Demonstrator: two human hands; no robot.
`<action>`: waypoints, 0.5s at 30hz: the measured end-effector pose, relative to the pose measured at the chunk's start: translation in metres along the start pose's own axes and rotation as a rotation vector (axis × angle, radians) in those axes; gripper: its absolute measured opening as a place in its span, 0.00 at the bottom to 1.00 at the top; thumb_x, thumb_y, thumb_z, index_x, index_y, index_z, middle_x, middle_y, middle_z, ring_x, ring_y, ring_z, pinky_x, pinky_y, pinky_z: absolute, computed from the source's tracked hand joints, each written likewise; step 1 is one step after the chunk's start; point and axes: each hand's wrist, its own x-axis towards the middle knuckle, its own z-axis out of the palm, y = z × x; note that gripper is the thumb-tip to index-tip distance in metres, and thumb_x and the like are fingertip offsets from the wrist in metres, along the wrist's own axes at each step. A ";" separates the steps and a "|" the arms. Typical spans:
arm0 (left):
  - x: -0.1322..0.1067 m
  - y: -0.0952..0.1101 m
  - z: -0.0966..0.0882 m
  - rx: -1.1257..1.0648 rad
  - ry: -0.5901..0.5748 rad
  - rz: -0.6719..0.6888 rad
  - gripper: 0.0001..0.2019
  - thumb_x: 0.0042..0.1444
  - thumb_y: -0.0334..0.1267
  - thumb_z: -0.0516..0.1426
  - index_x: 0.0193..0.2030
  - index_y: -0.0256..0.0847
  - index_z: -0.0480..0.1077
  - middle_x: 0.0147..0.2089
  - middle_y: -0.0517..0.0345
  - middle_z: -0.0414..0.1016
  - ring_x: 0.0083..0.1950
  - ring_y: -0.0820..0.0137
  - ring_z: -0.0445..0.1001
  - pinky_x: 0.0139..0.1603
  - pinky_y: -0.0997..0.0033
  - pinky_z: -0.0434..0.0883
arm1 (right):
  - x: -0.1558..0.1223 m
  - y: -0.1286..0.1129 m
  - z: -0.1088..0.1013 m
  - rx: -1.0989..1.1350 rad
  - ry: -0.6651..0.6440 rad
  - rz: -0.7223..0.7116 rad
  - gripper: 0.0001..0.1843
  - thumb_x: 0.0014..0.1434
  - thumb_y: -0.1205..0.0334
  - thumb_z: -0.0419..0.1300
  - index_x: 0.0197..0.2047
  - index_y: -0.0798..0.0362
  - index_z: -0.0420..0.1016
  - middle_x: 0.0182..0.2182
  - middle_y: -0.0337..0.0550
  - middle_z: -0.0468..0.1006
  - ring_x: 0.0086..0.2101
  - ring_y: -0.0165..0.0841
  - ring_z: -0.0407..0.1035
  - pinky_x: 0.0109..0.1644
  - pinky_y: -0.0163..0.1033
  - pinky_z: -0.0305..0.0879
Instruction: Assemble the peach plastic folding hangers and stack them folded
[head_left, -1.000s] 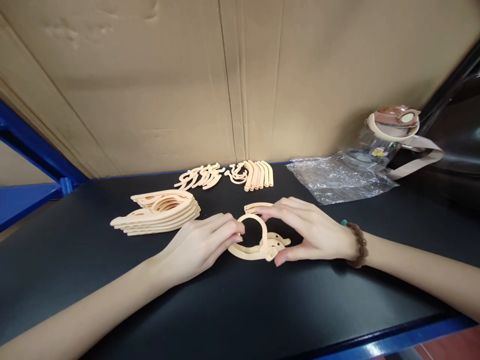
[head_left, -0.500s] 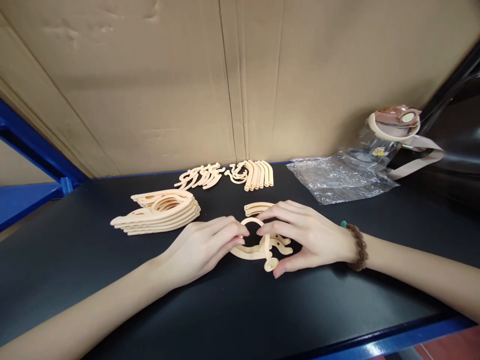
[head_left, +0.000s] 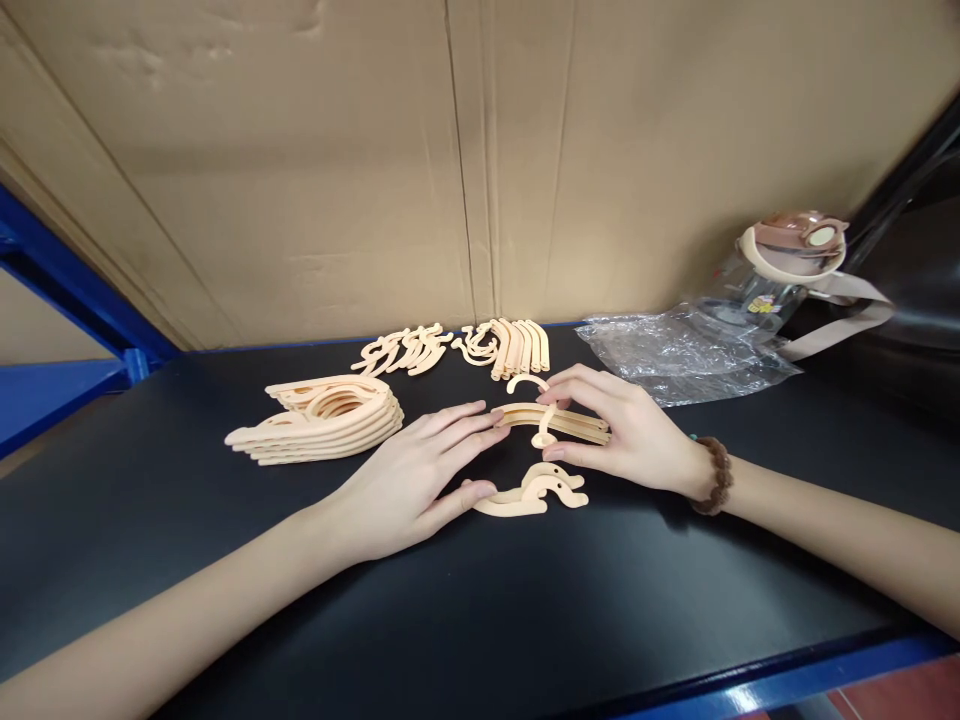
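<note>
Both my hands rest on a black table (head_left: pixel 225 560) among peach plastic hanger parts. My right hand (head_left: pixel 622 435), with a brown bead bracelet at the wrist, pinches a curved hook piece (head_left: pixel 546 425) against a pair of long curved arm strips (head_left: pixel 559 420). My left hand (head_left: pixel 416 480) lies stretched out, its fingertips touching the left end of those strips and its thumb beside a loose bracket piece (head_left: pixel 536 495) lying on the table just below.
A stack of assembled hangers (head_left: pixel 319 420) sits at the left. Rows of hook parts (head_left: pixel 405 352) and arm strips (head_left: pixel 517 345) lie at the back by the cardboard wall. A crumpled clear bag (head_left: pixel 675 355) and a water bottle (head_left: pixel 780 275) are at the right.
The ring-shaped assembly my hands held has come apart: my right hand lifted away to the arm strips farther back, my left hand opened flat, and a bracket piece stays on the table.
</note>
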 end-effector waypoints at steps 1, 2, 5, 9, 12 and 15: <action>0.000 0.000 0.000 -0.006 -0.011 -0.007 0.23 0.66 0.45 0.47 0.66 0.42 0.56 0.66 0.53 0.61 0.68 0.62 0.54 0.64 0.58 0.59 | 0.000 0.000 0.000 -0.002 -0.016 0.003 0.22 0.58 0.45 0.60 0.47 0.52 0.69 0.45 0.45 0.73 0.40 0.35 0.69 0.45 0.42 0.67; 0.000 0.000 0.000 -0.013 -0.014 -0.016 0.23 0.67 0.45 0.47 0.65 0.41 0.57 0.65 0.53 0.62 0.67 0.62 0.55 0.64 0.59 0.60 | 0.000 -0.001 0.000 -0.003 -0.032 0.005 0.22 0.58 0.44 0.60 0.48 0.51 0.69 0.46 0.45 0.72 0.39 0.34 0.69 0.44 0.41 0.68; 0.000 0.000 0.000 -0.040 0.010 -0.034 0.19 0.67 0.44 0.47 0.61 0.41 0.61 0.61 0.53 0.67 0.63 0.63 0.61 0.59 0.61 0.64 | -0.001 -0.001 0.001 0.006 -0.054 -0.026 0.23 0.59 0.45 0.59 0.50 0.51 0.68 0.48 0.45 0.72 0.40 0.34 0.70 0.44 0.40 0.68; 0.001 0.001 0.001 -0.017 0.079 -0.040 0.15 0.66 0.40 0.48 0.56 0.40 0.66 0.51 0.52 0.73 0.53 0.63 0.68 0.50 0.63 0.66 | -0.001 -0.002 0.001 -0.024 -0.093 -0.122 0.23 0.59 0.44 0.58 0.51 0.50 0.68 0.50 0.46 0.71 0.40 0.33 0.70 0.45 0.40 0.67; 0.002 0.000 0.003 0.020 0.128 -0.099 0.13 0.66 0.38 0.48 0.53 0.41 0.68 0.48 0.53 0.73 0.46 0.64 0.69 0.45 0.64 0.66 | -0.001 -0.003 0.001 -0.122 -0.107 -0.166 0.22 0.60 0.44 0.57 0.50 0.50 0.69 0.51 0.46 0.70 0.40 0.34 0.70 0.45 0.41 0.65; 0.002 -0.002 0.006 0.015 0.157 -0.143 0.14 0.66 0.38 0.49 0.53 0.39 0.69 0.48 0.52 0.73 0.46 0.65 0.70 0.44 0.64 0.67 | -0.001 -0.003 0.001 -0.163 -0.090 -0.170 0.22 0.60 0.43 0.56 0.49 0.51 0.70 0.51 0.47 0.70 0.39 0.33 0.70 0.45 0.41 0.64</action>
